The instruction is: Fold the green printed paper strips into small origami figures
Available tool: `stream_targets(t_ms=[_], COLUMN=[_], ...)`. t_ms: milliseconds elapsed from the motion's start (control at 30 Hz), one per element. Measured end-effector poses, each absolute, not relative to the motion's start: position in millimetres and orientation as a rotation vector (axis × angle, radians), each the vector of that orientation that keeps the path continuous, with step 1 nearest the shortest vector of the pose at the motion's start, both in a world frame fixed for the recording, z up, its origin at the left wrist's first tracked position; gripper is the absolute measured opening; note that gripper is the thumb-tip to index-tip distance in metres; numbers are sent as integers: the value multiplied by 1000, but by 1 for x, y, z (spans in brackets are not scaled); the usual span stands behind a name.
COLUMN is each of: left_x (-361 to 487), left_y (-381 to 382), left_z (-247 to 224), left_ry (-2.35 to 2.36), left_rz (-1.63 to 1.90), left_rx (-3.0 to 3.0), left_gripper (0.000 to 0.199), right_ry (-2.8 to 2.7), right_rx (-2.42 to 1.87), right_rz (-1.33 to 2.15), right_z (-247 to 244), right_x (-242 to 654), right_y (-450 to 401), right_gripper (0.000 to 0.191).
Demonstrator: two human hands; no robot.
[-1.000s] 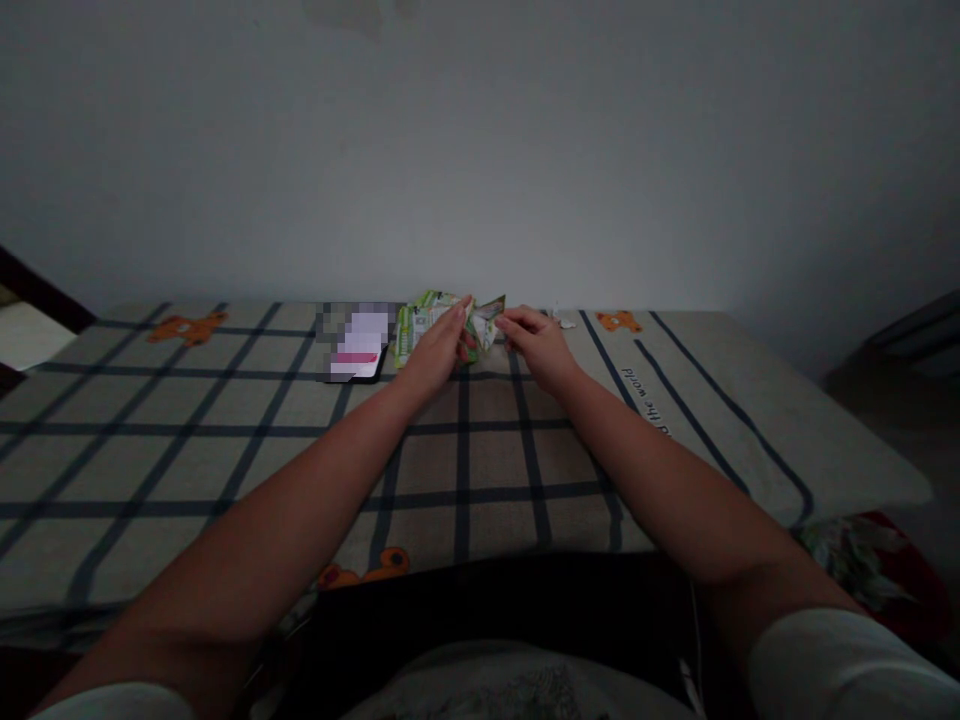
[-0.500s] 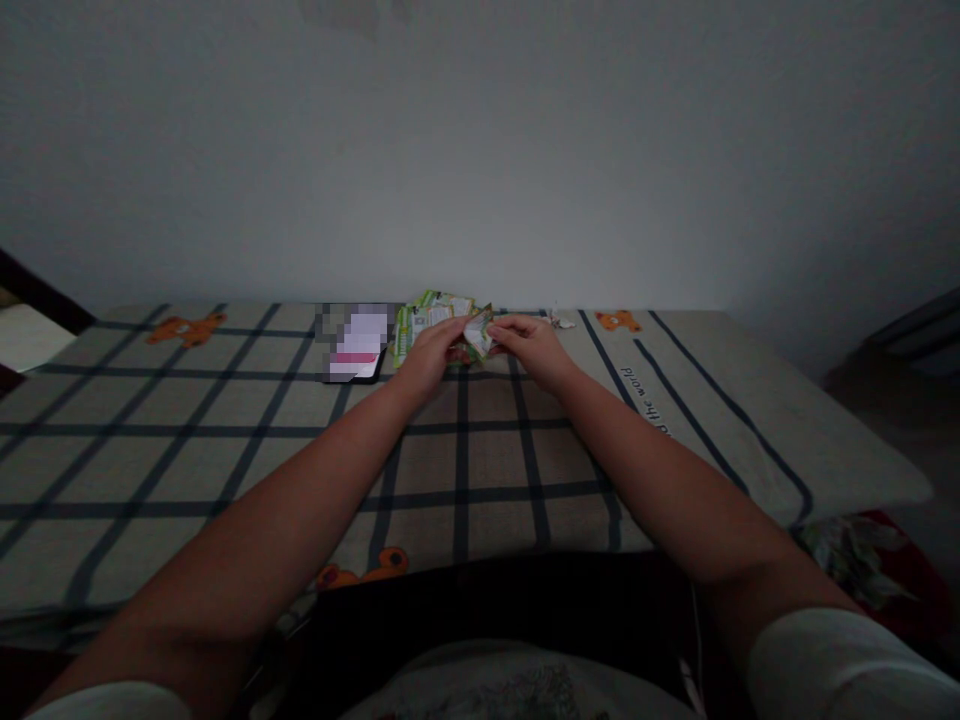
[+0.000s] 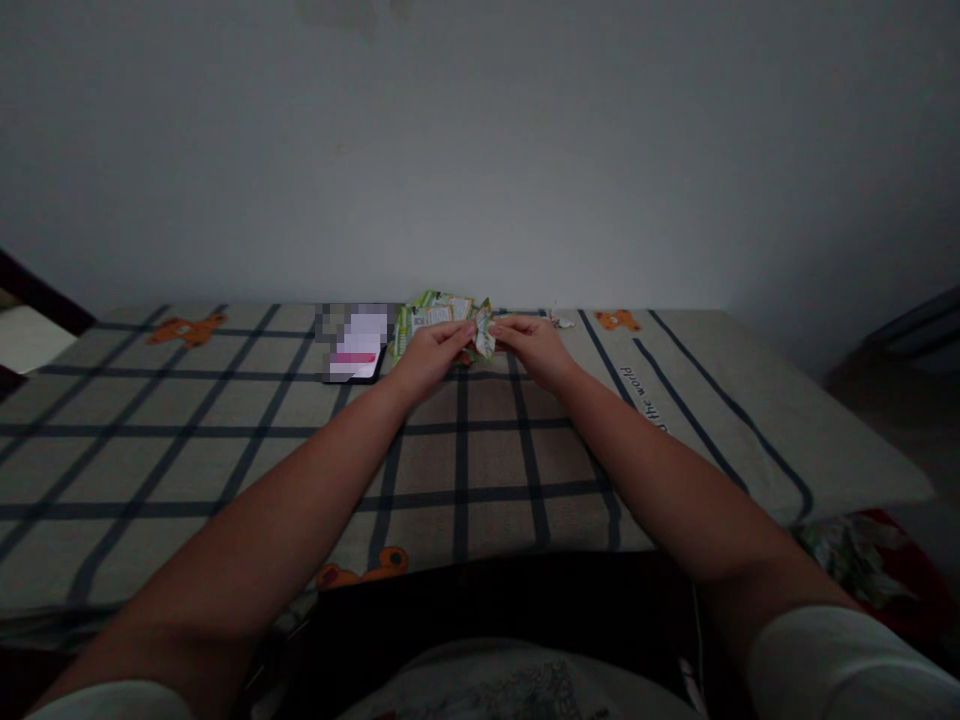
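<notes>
Between my two hands is a small crumpled green-and-white packet [image 3: 485, 334], pinched from both sides. My left hand [image 3: 435, 354] grips its left side with thumb and fingers closed. On its right side, my right hand [image 3: 534, 342] pinches it in the same way. Just behind and left of the packet lie several flat green printed packets [image 3: 435, 312], partly covered by my left hand. What is inside the held packet cannot be made out.
A phone with a lit screen [image 3: 363, 335] lies left of the packets. Small white scraps [image 3: 561, 320] sit to the right. The checked cloth [image 3: 495, 460] covers the table against a grey wall [image 3: 480, 150]. A red container with wrappers [image 3: 874, 565] stands low at the right.
The packet between my hands is now more crumpled and twisted in the middle. My left thumb has shifted onto it, and both hands stay in nearly the same place.
</notes>
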State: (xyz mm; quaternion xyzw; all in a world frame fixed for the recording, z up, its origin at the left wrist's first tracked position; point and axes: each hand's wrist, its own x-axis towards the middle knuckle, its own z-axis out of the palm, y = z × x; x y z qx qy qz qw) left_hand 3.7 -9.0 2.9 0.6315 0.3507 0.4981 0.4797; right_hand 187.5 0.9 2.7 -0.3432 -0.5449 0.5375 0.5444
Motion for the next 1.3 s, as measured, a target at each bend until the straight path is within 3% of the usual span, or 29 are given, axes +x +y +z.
stream_targets(t_ms=[833, 1067, 1300], left_x=[8, 10, 10], left_y=[-20, -22, -22], left_z=[17, 13, 16], left_ry=[1023, 1035, 1035], left_rz=[1197, 1247, 1229], left_rx=[1719, 1531, 1443], left_gripper=[35, 41, 43], right_ry=[-1484, -1622, -1500], right_rx=[-850, -885, -887], right_rz=[1147, 896, 1057], right_z=[-1, 2, 3], right_x=[186, 189, 188], right_y=[2, 0, 0], right_gripper=[41, 37, 44])
